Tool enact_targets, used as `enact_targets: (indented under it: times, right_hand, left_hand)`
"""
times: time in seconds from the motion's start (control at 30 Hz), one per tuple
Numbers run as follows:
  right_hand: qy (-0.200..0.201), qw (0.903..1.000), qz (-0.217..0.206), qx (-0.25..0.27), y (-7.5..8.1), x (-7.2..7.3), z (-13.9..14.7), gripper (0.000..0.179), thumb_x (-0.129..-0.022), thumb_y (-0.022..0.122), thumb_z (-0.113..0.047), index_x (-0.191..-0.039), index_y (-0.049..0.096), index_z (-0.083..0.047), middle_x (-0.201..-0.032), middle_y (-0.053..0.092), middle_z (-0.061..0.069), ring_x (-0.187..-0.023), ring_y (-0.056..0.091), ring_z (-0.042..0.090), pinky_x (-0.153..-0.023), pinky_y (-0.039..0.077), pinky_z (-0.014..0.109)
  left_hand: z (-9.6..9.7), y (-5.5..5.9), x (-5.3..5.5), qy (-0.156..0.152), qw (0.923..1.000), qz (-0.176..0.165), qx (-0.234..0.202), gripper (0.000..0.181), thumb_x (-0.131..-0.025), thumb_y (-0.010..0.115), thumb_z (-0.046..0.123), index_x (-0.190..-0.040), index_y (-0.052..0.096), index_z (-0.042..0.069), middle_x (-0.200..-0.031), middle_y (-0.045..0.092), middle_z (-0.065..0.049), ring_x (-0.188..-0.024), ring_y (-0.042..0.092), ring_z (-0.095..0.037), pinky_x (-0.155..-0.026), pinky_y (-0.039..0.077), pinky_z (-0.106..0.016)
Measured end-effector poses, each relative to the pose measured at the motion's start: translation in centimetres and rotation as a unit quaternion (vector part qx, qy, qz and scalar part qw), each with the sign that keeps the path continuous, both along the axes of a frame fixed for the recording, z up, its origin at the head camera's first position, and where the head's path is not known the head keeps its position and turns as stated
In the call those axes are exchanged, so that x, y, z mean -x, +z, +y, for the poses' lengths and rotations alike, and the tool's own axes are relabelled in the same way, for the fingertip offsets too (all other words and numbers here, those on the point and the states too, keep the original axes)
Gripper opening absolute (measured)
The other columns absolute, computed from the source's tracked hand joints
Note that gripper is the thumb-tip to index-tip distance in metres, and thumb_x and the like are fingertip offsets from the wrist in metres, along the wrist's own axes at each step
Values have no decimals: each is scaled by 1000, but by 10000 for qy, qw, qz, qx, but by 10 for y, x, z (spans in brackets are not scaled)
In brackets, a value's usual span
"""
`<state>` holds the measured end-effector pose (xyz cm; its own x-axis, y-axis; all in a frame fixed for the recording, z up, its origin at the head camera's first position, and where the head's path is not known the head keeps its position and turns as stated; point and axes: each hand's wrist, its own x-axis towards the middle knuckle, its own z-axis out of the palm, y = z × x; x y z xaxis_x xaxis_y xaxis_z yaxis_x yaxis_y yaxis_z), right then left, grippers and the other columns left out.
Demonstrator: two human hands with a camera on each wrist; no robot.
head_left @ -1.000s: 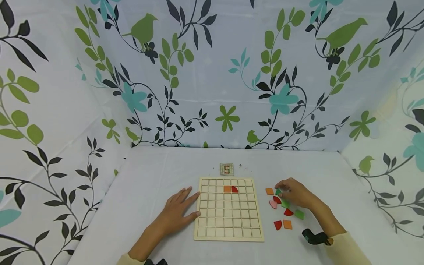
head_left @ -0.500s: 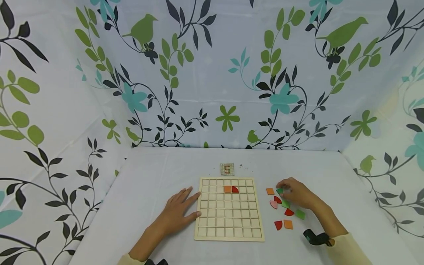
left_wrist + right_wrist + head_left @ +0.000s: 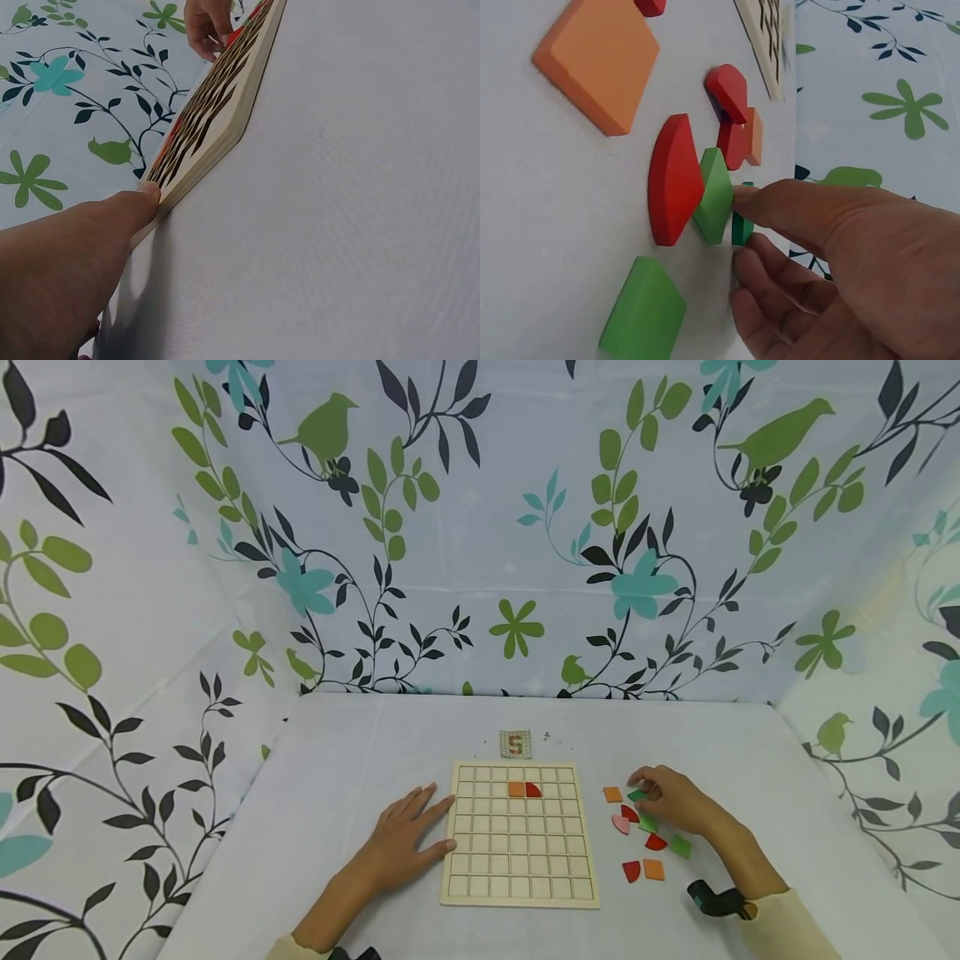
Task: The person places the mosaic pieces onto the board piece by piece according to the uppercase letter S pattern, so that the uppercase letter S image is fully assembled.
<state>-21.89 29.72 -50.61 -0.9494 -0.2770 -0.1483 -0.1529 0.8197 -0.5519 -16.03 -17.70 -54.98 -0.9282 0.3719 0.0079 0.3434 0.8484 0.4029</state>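
Observation:
My left hand (image 3: 402, 842) lies with fingers spread on the table. Its thumb and index fingertip touch the left edge of a wooden grid board (image 3: 520, 893); the thumb on that edge also shows in the left wrist view. An orange square tile (image 3: 517, 789) and a red quarter-circle tile (image 3: 533, 790) sit side by side in the board's second row. Right of the board, my right hand (image 3: 675, 797) pinches a dark green tile (image 3: 742, 219) between thumb and fingers, low over the table. Beside it lies a light green square tile (image 3: 715, 196), partly under a red tile (image 3: 676, 180).
Loose tiles lie around the right hand: a pink quarter circle (image 3: 620, 825), orange squares (image 3: 654, 870), red quarter circles (image 3: 632, 871) and a green square (image 3: 681, 847). A small card with an S-like or 5-like figure (image 3: 515, 744) lies behind the board. Patterned cloth (image 3: 480, 527) surrounds the table.
My right hand has shifted very slightly to the right, and the dark green tile at its fingertips with it. The left hand and the board stay put.

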Motion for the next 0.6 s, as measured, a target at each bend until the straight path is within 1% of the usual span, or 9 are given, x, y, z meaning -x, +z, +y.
enact_targets:
  times: [0.07,0.17,0.23,0.3,0.4,0.47,0.6]
  right_hand:
    - [9,10000,5,14,0,0,1,26,-94,79,-9,-117,69,-4,-104,65,7,-96,60,22,-89,61,42]
    - [-114,9999,86,-37,-1,0,2,23,-94,80,-11,-113,70,-3,-102,65,7,-94,60,22,-88,61,41]
    - [-243,9996,142,-88,-3,0,2,28,-93,82,-15,-116,69,-3,-104,65,8,-96,61,24,-91,61,43]
    - [-318,9994,126,-74,-5,0,2,36,-93,83,-17,-121,68,-1,-110,65,10,-102,62,28,-95,60,48]
    - [-291,9995,115,8,-6,-2,3,43,-93,82,-17,-129,65,0,-120,65,14,-113,63,33,-102,57,54]
    - [-252,9996,105,117,-7,-4,3,43,-94,81,-15,-130,64,0,-123,65,15,-116,63,35,-103,56,55]
    - [-257,9992,156,279,-13,-5,4,36,-96,78,-11,-128,66,-2,-123,65,12,-116,63,33,-105,55,56]
  left_hand:
    - [0,1,0,0,10000,-15,-3,72,-101,57,65,-164,40,33,-174,28,-7,-161,23,-36,-126,22,-63]
    - [1,1,0,-3,10000,-15,-2,72,-101,57,65,-164,41,33,-174,28,-7,-161,23,-36,-126,22,-64]
    - [1,1,0,-3,10000,-22,2,72,-101,57,65,-164,41,33,-174,28,-7,-161,23,-36,-126,22,-63]
    - [1,0,0,0,10000,-23,10,72,-101,57,65,-164,41,33,-174,28,-7,-161,23,-36,-126,22,-63]
    - [1,0,0,-2,10000,-17,20,72,-101,57,65,-163,41,33,-174,29,-7,-161,23,-36,-126,22,-64]
    - [1,0,-1,-11,10000,-11,21,72,-101,57,65,-164,41,33,-174,29,-7,-161,23,-36,-126,22,-64]
    - [0,0,0,-36,10000,21,-16,72,-102,57,64,-164,41,32,-174,29,-8,-161,24,-37,-126,23,-64]
